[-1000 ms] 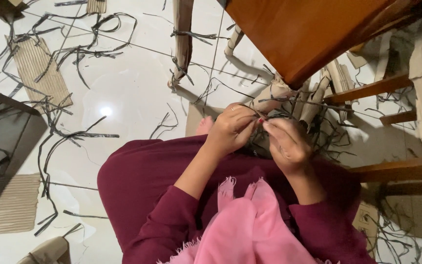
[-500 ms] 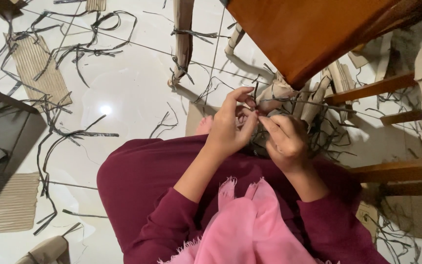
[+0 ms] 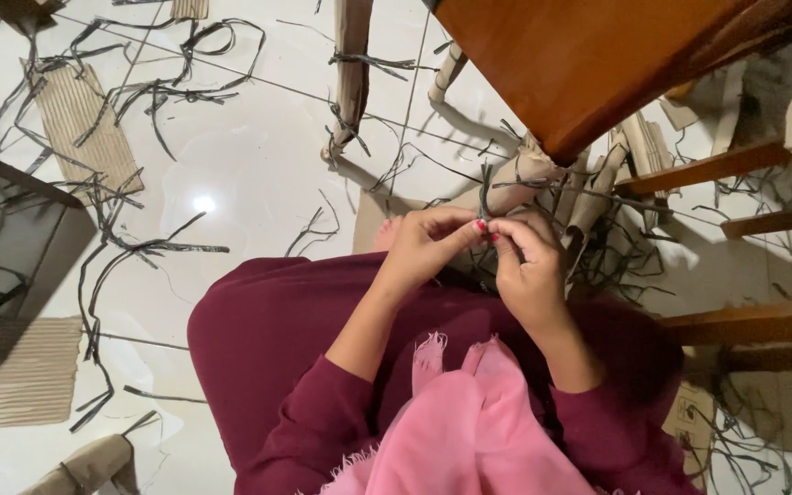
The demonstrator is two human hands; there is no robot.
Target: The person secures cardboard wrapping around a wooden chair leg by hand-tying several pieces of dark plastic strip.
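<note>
Both hands have drawn together, left hand [image 3: 433, 240] and right hand [image 3: 526, 261] fingers pinching a thin dark strip [image 3: 485, 188].

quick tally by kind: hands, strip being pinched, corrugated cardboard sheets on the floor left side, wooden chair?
Hands: 2, left hand and right hand, both pinching the same strip
Dark strip held between their fingers: 1
Corrugated cardboard sheets on the left of the floor: 2, upper sheet and lower sheet
Wooden chair: 1
Total: 6
</note>
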